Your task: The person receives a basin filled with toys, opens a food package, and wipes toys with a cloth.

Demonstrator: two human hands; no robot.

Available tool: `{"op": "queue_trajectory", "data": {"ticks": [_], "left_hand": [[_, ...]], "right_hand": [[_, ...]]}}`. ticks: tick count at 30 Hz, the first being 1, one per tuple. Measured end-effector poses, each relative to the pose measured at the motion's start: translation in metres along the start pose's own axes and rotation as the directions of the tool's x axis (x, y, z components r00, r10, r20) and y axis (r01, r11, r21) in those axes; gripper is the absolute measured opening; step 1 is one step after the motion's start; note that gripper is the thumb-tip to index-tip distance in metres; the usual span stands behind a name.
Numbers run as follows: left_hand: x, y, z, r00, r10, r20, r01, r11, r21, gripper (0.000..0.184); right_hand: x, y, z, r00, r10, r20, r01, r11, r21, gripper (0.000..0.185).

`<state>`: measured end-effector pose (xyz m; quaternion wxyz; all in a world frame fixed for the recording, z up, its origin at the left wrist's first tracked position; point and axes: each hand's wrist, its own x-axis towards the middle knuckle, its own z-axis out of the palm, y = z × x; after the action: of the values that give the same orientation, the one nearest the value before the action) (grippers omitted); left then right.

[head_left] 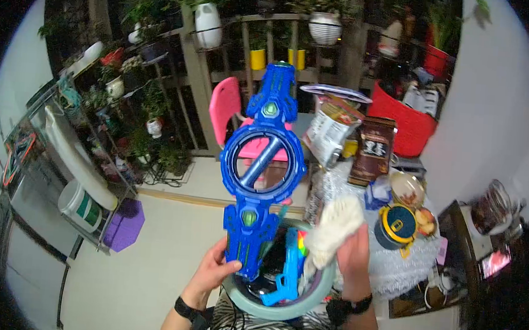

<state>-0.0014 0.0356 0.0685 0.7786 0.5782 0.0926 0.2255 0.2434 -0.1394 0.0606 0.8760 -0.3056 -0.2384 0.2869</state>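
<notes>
My left hand [213,269] grips the lower end of a long blue toy [263,165] with a round open ring in its middle, held upright. In my right hand [355,257] is a white cloth-like item [336,225], its exact kind unclear. Below both hands a pale green tub [285,313] rests at my lap. Inside the tub lie a light blue toy gun [287,276] and dark items that I cannot make out.
At right, a table with a silvery cloth [392,272] bears a dark jar [396,227], a brown packet [373,151] and a snack bag [331,130]. Ahead are a pink chair [225,107] and a red basket [402,122]. A metal rack with a white bucket [81,204] stands left.
</notes>
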Motion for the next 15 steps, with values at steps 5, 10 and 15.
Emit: {"op": "queue_trajectory", "data": {"ticks": [5,10,15], "left_hand": [[-0.069,-0.028,0.031,0.990,-0.115,0.077,0.108,0.990,0.086,0.069],[-0.071,-0.021,0.047,0.979,-0.150,0.141,0.130,0.982,0.140,0.072],[-0.069,-0.016,0.063,0.941,-0.250,0.227,0.308,0.913,-0.269,0.071]], "right_hand": [[0.011,-0.030,0.032,0.979,-0.186,0.087,0.205,0.900,-0.384,0.044],[-0.005,-0.023,0.045,0.933,-0.351,-0.080,0.278,0.845,-0.457,0.036],[-0.021,0.009,0.055,0.931,-0.348,-0.110,0.250,0.828,-0.502,0.033]]}}
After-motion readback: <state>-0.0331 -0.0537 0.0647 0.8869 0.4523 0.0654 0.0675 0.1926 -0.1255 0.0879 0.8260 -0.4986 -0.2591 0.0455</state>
